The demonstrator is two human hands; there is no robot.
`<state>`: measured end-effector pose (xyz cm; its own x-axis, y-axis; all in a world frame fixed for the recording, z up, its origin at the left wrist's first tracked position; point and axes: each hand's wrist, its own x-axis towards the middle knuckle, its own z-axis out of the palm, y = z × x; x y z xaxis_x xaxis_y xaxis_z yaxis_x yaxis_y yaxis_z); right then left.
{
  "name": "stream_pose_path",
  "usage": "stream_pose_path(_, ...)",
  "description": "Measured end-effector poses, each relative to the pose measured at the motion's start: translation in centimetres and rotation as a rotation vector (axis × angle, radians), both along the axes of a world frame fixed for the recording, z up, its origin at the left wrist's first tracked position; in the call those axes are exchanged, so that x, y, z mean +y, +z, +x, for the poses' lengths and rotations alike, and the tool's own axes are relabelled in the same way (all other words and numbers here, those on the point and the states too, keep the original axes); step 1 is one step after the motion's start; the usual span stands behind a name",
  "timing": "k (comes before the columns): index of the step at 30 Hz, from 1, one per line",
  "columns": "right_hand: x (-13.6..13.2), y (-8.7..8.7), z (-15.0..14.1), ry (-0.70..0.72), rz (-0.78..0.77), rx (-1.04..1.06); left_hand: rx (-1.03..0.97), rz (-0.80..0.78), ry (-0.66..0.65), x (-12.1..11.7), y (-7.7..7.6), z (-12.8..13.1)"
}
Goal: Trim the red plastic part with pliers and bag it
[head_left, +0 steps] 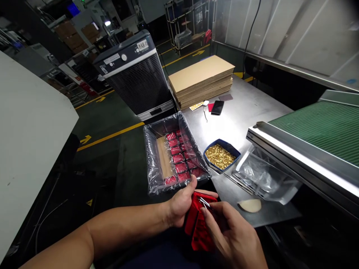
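In front of my body, my left hand (182,201) is closed around a glossy red plastic part (198,239) with a recessed inner side facing up. The thumb of that hand points up along its edge. My right hand (232,231) pinches slim silver tweezers (206,203), whose tips reach into the upper end of the red part. Whether the tips hold anything is too small to make out. Just beyond my hands stands a crate (150,164) lined with clear plastic, holding rows of similar red parts (178,158). Small brass-coloured pieces (220,156) fill a blue tray (238,155) to its right.
A metal table (252,104) carries a cardboard stack (202,74), a phone (217,107) and clear plastic bags (260,172). A green conveyor belt (322,123) juts in at right. An air cooler (137,74) stands behind the crate; a white panel (30,138) borders the left.
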<state>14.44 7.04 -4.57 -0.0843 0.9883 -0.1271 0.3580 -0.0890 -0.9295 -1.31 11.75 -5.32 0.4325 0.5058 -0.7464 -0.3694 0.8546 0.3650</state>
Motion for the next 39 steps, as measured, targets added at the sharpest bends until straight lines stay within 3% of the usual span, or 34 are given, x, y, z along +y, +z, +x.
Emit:
stream_pose_path(6,0.5,-0.5,0.8,0.069,0.175,-0.101,-0.028,0.07,-0.024,-0.1,-0.2,0.1)
stream_pose_path(18,1.1,0.2,2.1,0.152,0.16,-0.008,0.058,0.008,-0.054,0.6,1.3,1.2)
stream_pose_path(24,1.8,1.0,3.0,0.136,0.49,-0.188,-0.17,0.046,-0.035,0.5,0.5,0.6)
stream_pose_path(27,2.3,0.9,3.0,0.152,0.647,-0.287,-0.203,-0.012,-0.036,0.7,0.5,0.6)
stream_pose_path(39,3.2,1.0,3.8,0.364,0.85,-0.33,-0.12,-0.127,-0.06,1.0,1.3,1.4)
